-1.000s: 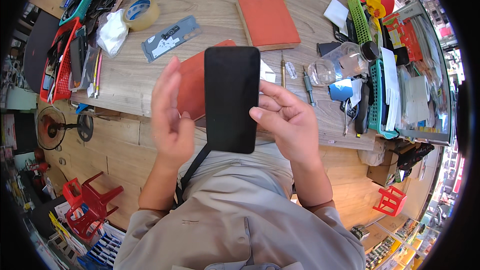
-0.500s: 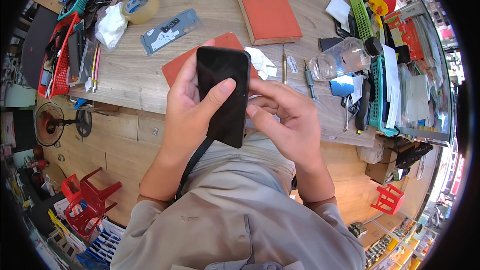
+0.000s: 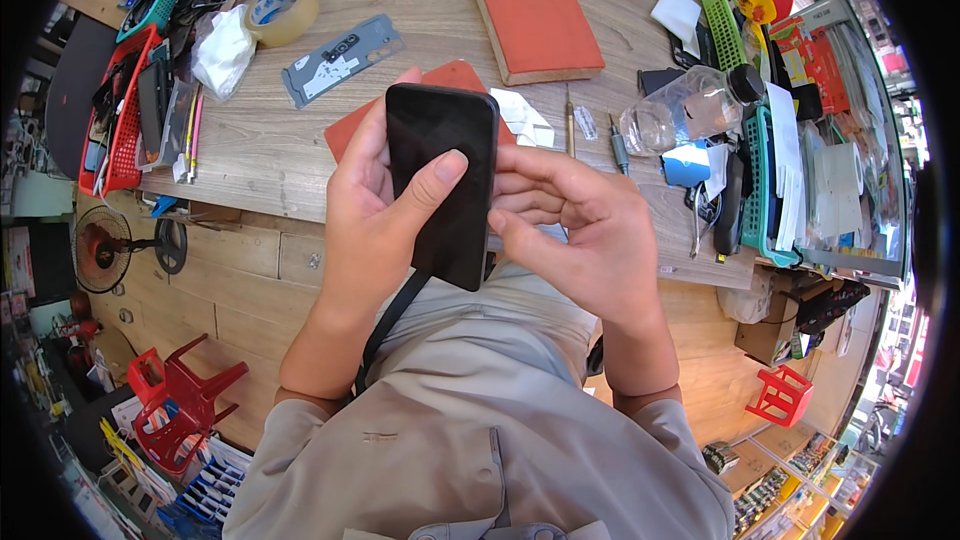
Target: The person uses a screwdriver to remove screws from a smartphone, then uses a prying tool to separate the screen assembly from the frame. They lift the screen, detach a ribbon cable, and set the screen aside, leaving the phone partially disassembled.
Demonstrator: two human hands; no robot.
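Note:
A black smartphone point(image 3: 440, 230) with a dark screen is upright over the table's near edge, slightly tilted. My left hand point(image 3: 365, 205) is closed round its left side, the thumb lying across the screen and the fingers partly hidden behind. At the right edge of the phone, my right hand point(image 3: 595, 225) has its fingers bent against the side and its thumb tip touching lower down. Beneath the phone's top lies a flat red pad point(image 3: 455, 75), partly covered, with a crumpled white tissue point(image 3: 524, 120) beside it. A grey-blue phone back cover point(image 3: 345, 58) rests farther left.
Beyond the hands lies a thick red book point(image 3: 540, 25). Two screwdrivers, one slim brass-coloured point(image 3: 570, 125) and one grey point(image 3: 618, 148), are near a clear bottle point(image 3: 675, 118). Tape point(image 3: 283, 12) and a red basket point(image 3: 125, 130) stand left; a teal basket point(image 3: 757, 185) stands right.
My right hand has shifted slightly right and down, its fingers still at the phone's edge. The phone and my left hand have moved a little to the left.

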